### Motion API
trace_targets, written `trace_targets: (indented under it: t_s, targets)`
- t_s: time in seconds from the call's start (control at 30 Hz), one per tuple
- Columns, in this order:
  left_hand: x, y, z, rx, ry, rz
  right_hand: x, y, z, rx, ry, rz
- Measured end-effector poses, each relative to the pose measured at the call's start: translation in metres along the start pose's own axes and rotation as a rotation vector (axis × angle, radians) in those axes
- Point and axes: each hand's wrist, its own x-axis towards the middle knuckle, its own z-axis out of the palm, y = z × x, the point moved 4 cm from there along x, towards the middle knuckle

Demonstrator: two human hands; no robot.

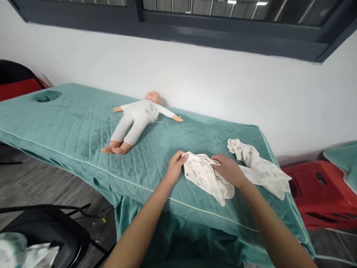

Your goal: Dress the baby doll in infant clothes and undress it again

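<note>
A small white printed baby garment (pixel 205 175) lies bunched on the green quilted bed cover, between my two hands. My left hand (pixel 175 165) pinches its upper left edge, thumb on top. My right hand (pixel 229 170) is closed on its right side, with some fingertips hidden in the folds. Beyond my right hand rests a second white printed garment (pixel 258 165), long and crumpled. A baby doll (pixel 139 115) in a pale grey-white body suit lies on its back farther left, arms spread and bare feet towards me.
The green bed (pixel 80 130) runs along a white wall under a dark window frame (pixel 178 28). A face hole (pixel 47 96) shows at its left end. A red plastic stool (pixel 320 193) stands at the right, a black chair (pixel 52 230) with packets at the lower left.
</note>
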Motion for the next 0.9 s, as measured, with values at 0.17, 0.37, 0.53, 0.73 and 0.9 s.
trace_targets:
  t_s: [0.17,0.37,0.53,0.73,0.9]
  targets:
    - [-0.03,0.038,0.013,-0.138,-0.011,-0.061,0.031,-0.056,-0.034,0.226,0.202,-0.179]
    - [-0.066,0.126,0.034,-0.128,-0.153,0.12,0.029,-0.125,-0.081,0.367,0.681,-0.268]
    - [-0.059,0.153,0.05,0.394,-0.19,0.344,0.005,-0.137,-0.083,0.511,0.192,-0.214]
    - [-0.044,0.155,0.079,0.65,-0.355,0.499,-0.001,-0.12,-0.096,0.341,0.085,-0.195]
    - [-0.05,0.159,0.079,0.705,-0.346,0.493,-0.001,-0.117,-0.107,0.246,-0.045,-0.258]
